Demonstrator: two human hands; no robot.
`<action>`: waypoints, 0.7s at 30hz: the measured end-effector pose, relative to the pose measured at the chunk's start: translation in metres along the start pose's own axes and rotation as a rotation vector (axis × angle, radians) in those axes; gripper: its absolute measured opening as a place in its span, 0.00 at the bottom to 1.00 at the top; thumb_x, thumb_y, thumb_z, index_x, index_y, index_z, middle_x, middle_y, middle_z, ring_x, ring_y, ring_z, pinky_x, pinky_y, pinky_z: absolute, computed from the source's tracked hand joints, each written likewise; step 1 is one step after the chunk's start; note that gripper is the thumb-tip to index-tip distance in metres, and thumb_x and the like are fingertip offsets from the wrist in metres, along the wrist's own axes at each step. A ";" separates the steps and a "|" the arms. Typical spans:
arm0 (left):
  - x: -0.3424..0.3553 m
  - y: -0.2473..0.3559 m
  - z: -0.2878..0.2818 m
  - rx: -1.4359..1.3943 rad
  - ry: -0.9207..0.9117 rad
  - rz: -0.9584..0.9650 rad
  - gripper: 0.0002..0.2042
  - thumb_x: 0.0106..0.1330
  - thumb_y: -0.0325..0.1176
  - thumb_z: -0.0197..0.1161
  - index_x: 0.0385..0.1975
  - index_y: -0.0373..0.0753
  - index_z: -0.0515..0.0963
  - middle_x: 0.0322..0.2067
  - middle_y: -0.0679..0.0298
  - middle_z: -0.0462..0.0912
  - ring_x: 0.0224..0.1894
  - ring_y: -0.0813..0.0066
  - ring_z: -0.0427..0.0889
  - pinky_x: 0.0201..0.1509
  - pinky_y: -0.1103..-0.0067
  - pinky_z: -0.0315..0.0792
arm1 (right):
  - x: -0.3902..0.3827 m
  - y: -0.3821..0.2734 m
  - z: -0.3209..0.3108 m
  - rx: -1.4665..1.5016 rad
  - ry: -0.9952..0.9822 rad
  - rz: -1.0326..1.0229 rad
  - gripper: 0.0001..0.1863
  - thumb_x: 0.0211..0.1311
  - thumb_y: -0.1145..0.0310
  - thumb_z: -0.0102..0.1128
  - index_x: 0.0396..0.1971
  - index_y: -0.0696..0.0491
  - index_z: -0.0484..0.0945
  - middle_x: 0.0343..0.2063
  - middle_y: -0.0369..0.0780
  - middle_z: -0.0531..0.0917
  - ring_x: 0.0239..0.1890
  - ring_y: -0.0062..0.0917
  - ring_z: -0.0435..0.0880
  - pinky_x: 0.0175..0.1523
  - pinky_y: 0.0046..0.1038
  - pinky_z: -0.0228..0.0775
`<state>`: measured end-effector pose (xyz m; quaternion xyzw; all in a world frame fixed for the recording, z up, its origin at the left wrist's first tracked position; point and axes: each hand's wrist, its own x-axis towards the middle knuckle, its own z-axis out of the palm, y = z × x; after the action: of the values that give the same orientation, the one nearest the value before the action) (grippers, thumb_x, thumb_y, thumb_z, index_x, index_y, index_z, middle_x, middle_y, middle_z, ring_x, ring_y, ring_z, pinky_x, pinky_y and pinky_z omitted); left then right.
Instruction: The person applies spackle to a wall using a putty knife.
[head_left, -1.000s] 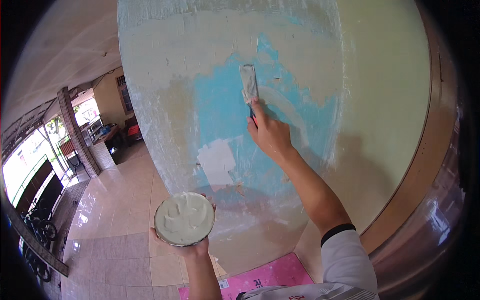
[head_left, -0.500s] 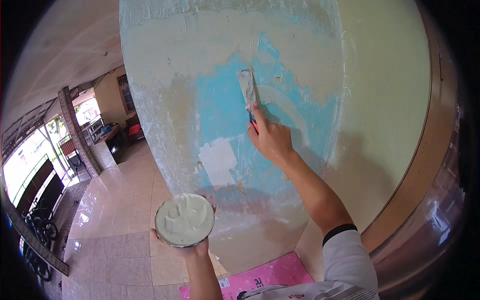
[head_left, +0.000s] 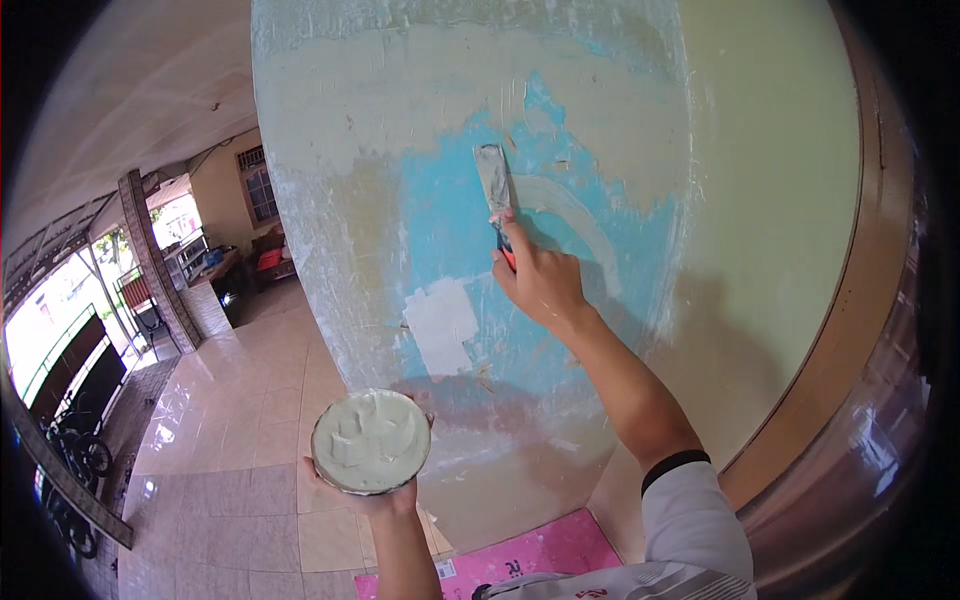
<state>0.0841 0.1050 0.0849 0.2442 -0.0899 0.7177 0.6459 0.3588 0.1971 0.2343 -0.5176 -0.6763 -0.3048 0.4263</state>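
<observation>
My right hand (head_left: 540, 280) grips a putty knife (head_left: 492, 175) with a black and red handle, its grey-smeared blade against a patch of turquoise paint (head_left: 440, 230) on the wall. Beige filler (head_left: 350, 90) covers the wall above, and a pale arc of smear lies just right of the blade. A whitish square patch (head_left: 440, 325) is lower down. My left hand (head_left: 380, 500) holds a round container (head_left: 370, 440) of pale grey-green putty from beneath, near the foot of the picture.
A pink sheet (head_left: 540, 540) lies at the wall's base on the tiled floor (head_left: 220, 420). At left are a pillar (head_left: 155, 255), furniture (head_left: 260, 260), a gate and motorcycles (head_left: 80, 460). At right are a pale green wall (head_left: 770, 150) and a brown frame (head_left: 850, 330).
The putty knife and my right hand have moved slightly down over the turquoise patch, the blade tip a little leftward too. My left hand and the container are almost unmoved.
</observation>
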 end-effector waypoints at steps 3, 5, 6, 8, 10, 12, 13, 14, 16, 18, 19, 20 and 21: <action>0.002 -0.003 -0.001 -0.039 0.035 0.011 0.46 0.59 0.76 0.53 0.70 0.48 0.66 0.70 0.46 0.65 0.69 0.27 0.64 0.65 0.25 0.56 | 0.020 0.013 0.000 0.006 0.292 -0.129 0.33 0.66 0.59 0.63 0.67 0.57 0.68 0.18 0.45 0.84 0.19 0.43 0.85 0.23 0.43 0.76; 0.002 -0.003 -0.001 -0.018 0.028 0.006 0.46 0.60 0.76 0.52 0.70 0.48 0.66 0.70 0.46 0.64 0.69 0.27 0.64 0.64 0.25 0.56 | 0.055 0.012 -0.007 -0.014 0.352 -0.141 0.30 0.67 0.59 0.62 0.65 0.57 0.70 0.17 0.46 0.84 0.19 0.43 0.84 0.23 0.43 0.76; 0.002 -0.002 0.000 -0.029 0.060 0.017 0.46 0.60 0.76 0.52 0.71 0.48 0.66 0.70 0.46 0.64 0.69 0.27 0.63 0.64 0.25 0.56 | 0.068 0.006 -0.015 -0.036 0.306 -0.098 0.29 0.67 0.59 0.61 0.64 0.56 0.71 0.17 0.46 0.84 0.18 0.43 0.84 0.23 0.44 0.76; 0.002 -0.003 0.000 -0.042 0.090 0.025 0.46 0.60 0.76 0.52 0.71 0.47 0.65 0.71 0.46 0.64 0.69 0.27 0.63 0.64 0.25 0.56 | 0.076 0.008 -0.009 -0.125 0.334 -0.122 0.26 0.68 0.59 0.60 0.61 0.56 0.72 0.17 0.45 0.83 0.18 0.42 0.84 0.22 0.43 0.75; 0.000 0.000 -0.002 -0.058 0.032 -0.006 0.46 0.60 0.76 0.52 0.71 0.48 0.65 0.71 0.46 0.63 0.69 0.26 0.62 0.64 0.24 0.54 | 0.050 -0.001 0.005 -0.103 0.269 -0.108 0.27 0.67 0.59 0.61 0.61 0.57 0.72 0.16 0.44 0.83 0.17 0.41 0.84 0.22 0.42 0.75; 0.000 0.000 -0.005 -0.056 0.083 0.005 0.46 0.60 0.76 0.52 0.71 0.48 0.65 0.71 0.47 0.63 0.69 0.25 0.62 0.65 0.24 0.54 | 0.014 -0.005 0.016 -0.093 0.207 -0.096 0.28 0.66 0.60 0.62 0.62 0.57 0.72 0.16 0.44 0.83 0.16 0.41 0.83 0.21 0.41 0.74; 0.000 -0.001 -0.007 -0.051 0.137 0.013 0.46 0.60 0.76 0.52 0.71 0.48 0.65 0.71 0.47 0.63 0.69 0.25 0.61 0.65 0.23 0.53 | -0.007 -0.002 0.022 -0.040 0.163 -0.095 0.31 0.65 0.60 0.64 0.65 0.59 0.70 0.18 0.45 0.84 0.18 0.41 0.84 0.22 0.42 0.75; 0.000 0.000 -0.009 -0.050 0.138 0.016 0.46 0.60 0.76 0.52 0.71 0.48 0.65 0.71 0.47 0.63 0.69 0.25 0.61 0.65 0.23 0.53 | -0.015 -0.002 0.022 0.017 0.120 -0.093 0.34 0.65 0.61 0.65 0.67 0.61 0.68 0.21 0.46 0.85 0.19 0.42 0.84 0.24 0.43 0.76; 0.001 0.002 -0.013 -0.064 0.194 0.052 0.46 0.60 0.76 0.52 0.71 0.49 0.65 0.71 0.48 0.63 0.69 0.25 0.61 0.65 0.23 0.53 | -0.014 0.004 0.020 0.042 0.186 -0.123 0.35 0.64 0.61 0.65 0.67 0.62 0.67 0.20 0.46 0.85 0.19 0.42 0.84 0.24 0.42 0.76; 0.001 0.001 -0.014 -0.058 0.183 0.049 0.46 0.60 0.76 0.53 0.71 0.49 0.65 0.71 0.49 0.63 0.70 0.25 0.61 0.65 0.23 0.53 | 0.008 0.000 0.003 0.058 0.341 -0.163 0.31 0.64 0.61 0.65 0.63 0.61 0.72 0.17 0.41 0.83 0.17 0.40 0.83 0.22 0.41 0.75; 0.000 0.001 -0.013 -0.050 0.174 0.050 0.46 0.59 0.76 0.53 0.71 0.48 0.65 0.71 0.49 0.63 0.70 0.25 0.61 0.65 0.23 0.53 | 0.025 -0.001 -0.001 0.059 0.339 -0.159 0.31 0.64 0.61 0.65 0.63 0.61 0.72 0.17 0.41 0.83 0.17 0.40 0.83 0.22 0.41 0.75; 0.000 0.000 -0.011 -0.050 0.174 0.043 0.46 0.59 0.76 0.53 0.71 0.48 0.65 0.71 0.49 0.63 0.70 0.25 0.61 0.65 0.23 0.53 | 0.042 0.000 -0.006 0.035 0.344 -0.146 0.30 0.65 0.61 0.64 0.63 0.60 0.72 0.17 0.42 0.84 0.17 0.40 0.83 0.23 0.43 0.75; 0.000 0.000 -0.009 -0.037 0.177 0.055 0.46 0.59 0.76 0.54 0.71 0.48 0.65 0.72 0.49 0.63 0.70 0.25 0.61 0.65 0.23 0.52 | 0.054 0.000 -0.006 0.016 0.349 -0.134 0.29 0.66 0.60 0.63 0.62 0.59 0.72 0.17 0.42 0.84 0.18 0.41 0.84 0.23 0.44 0.75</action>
<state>0.0820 0.1092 0.0772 0.1655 -0.0524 0.7521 0.6358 0.3547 0.2158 0.2850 -0.4071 -0.6276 -0.4122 0.5200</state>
